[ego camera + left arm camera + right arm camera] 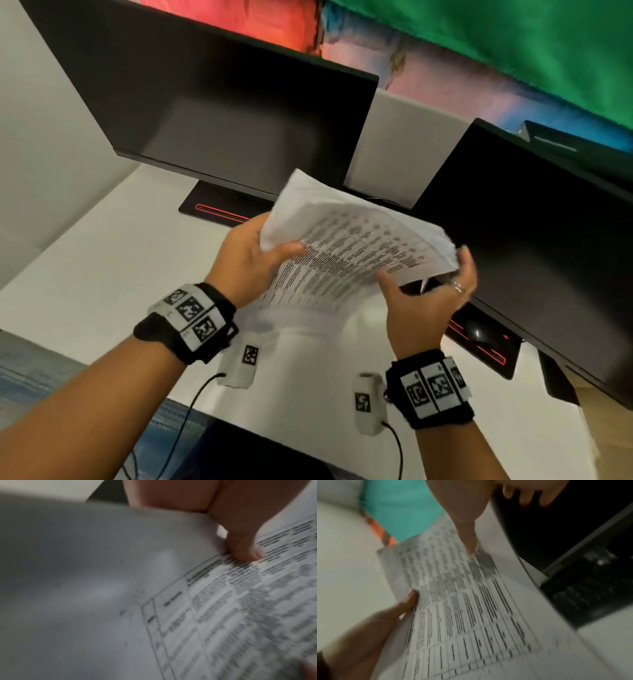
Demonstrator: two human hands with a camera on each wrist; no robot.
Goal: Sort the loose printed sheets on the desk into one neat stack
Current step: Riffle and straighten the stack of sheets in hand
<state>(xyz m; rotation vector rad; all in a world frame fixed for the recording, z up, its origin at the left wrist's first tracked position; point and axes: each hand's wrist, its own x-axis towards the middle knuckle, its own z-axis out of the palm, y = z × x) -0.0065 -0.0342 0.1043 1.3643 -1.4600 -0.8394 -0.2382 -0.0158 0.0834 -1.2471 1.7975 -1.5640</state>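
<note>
A bundle of printed sheets (349,246) with table text is held up above the white desk (102,267), between both hands. My left hand (263,253) grips its left edge, thumb (243,547) on top of the print and fingers hidden underneath. My right hand (424,294) holds the right edge, with its thumb (467,534) on the top page (462,608) and its fingers (527,496) curled round the far side. The lower end of the sheets (240,608) is blurred and hangs toward the desk.
Two dark monitors (212,113) (534,240) stand close behind the sheets, on black bases with red stripes (219,210) (486,346). A grey partition (404,144) stands between them. Thin black cables (185,411) run off the desk's near edge.
</note>
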